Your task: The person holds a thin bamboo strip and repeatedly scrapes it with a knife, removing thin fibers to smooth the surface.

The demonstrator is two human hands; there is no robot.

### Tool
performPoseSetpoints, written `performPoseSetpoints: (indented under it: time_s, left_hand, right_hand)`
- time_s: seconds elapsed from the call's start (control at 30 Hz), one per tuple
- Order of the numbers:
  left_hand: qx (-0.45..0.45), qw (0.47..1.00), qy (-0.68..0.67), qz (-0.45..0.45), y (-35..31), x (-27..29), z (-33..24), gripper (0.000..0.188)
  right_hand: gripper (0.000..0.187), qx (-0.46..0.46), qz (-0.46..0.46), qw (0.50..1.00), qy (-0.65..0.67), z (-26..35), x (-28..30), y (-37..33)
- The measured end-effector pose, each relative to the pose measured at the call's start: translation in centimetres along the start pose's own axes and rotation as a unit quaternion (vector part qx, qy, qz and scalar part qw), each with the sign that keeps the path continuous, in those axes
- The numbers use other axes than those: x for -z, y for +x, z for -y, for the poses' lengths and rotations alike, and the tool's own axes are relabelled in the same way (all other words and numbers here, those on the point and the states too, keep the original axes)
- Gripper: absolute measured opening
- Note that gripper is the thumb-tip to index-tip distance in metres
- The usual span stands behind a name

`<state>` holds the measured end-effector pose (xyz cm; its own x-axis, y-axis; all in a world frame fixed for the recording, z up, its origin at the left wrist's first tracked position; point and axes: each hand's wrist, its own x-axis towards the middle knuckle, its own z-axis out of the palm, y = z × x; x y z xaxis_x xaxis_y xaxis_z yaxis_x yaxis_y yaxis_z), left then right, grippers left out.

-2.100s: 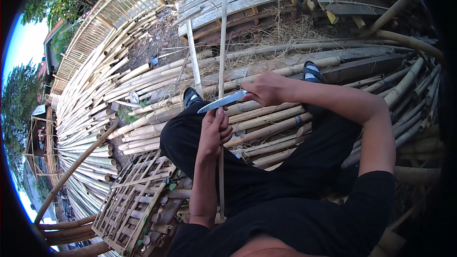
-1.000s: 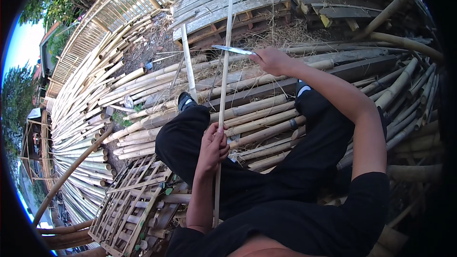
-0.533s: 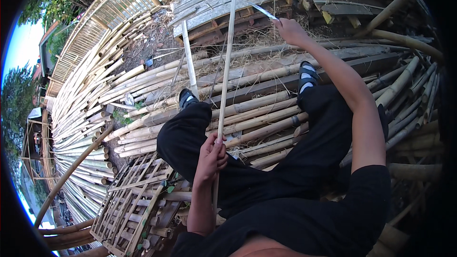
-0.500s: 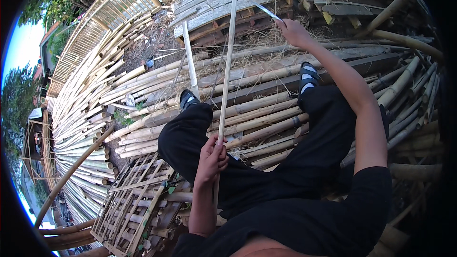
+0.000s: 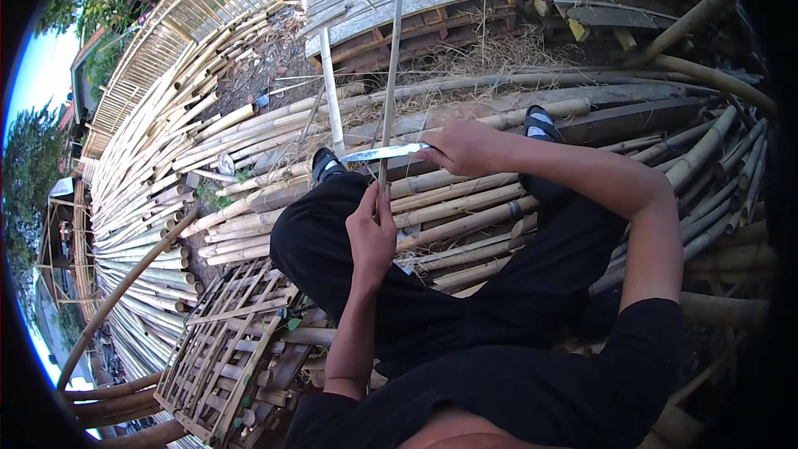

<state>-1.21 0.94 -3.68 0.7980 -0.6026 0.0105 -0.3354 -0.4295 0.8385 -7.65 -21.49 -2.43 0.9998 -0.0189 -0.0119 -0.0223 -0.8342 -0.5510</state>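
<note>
My left hand point(image 5: 371, 229) is closed around a long, thin bamboo strip point(image 5: 392, 75), which rises away from me toward the pallet. In my right hand point(image 5: 459, 148) is the handle of a knife point(image 5: 382, 153). Its shiny blade points left and crosses the strip a short way beyond my left fingers; whether the edge bites into the strip I cannot tell. A second pale strip point(image 5: 331, 91) stands to the left, its lower end near my left sandal point(image 5: 327, 164). The handle is mostly hidden in my fist.
Bamboo poles point(image 5: 457, 204) lie in rows under and between my legs. More poles point(image 5: 154, 191) are piled to the left. Beyond them stands a grey wooden pallet point(image 5: 366, 25). A slatted bamboo frame point(image 5: 224, 357) is at lower left, and a slanting pole point(image 5: 125, 299) crosses there.
My right hand has swung the knife down and left from near the pallet to the strip. My left hand has moved a little farther up and away from me.
</note>
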Motion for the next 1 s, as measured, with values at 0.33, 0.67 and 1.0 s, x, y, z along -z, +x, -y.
performPoseSetpoints:
  time_s: [0.33, 0.67, 1.0]
  left_hand:
    - [-0.060, 0.995, 0.074, -0.025, -1.9, 0.0, 1.1, 0.028]
    - [-0.076, 0.995, 0.067, -0.022, -1.5, -0.1, 0.8, 0.024]
    - [-0.032, 0.995, 0.098, -0.004, -2.1, -0.4, 0.2, 0.024]
  right_hand:
    - [0.046, -0.126, -0.105, 0.986, -0.005, -7.3, 1.7, 2.0]
    - [0.040, 0.004, -0.036, 0.999, 0.019, -1.0, -2.6, 0.5]
    - [0.040, -0.008, -0.038, 0.999, -0.024, -4.0, -2.2, 1.4]
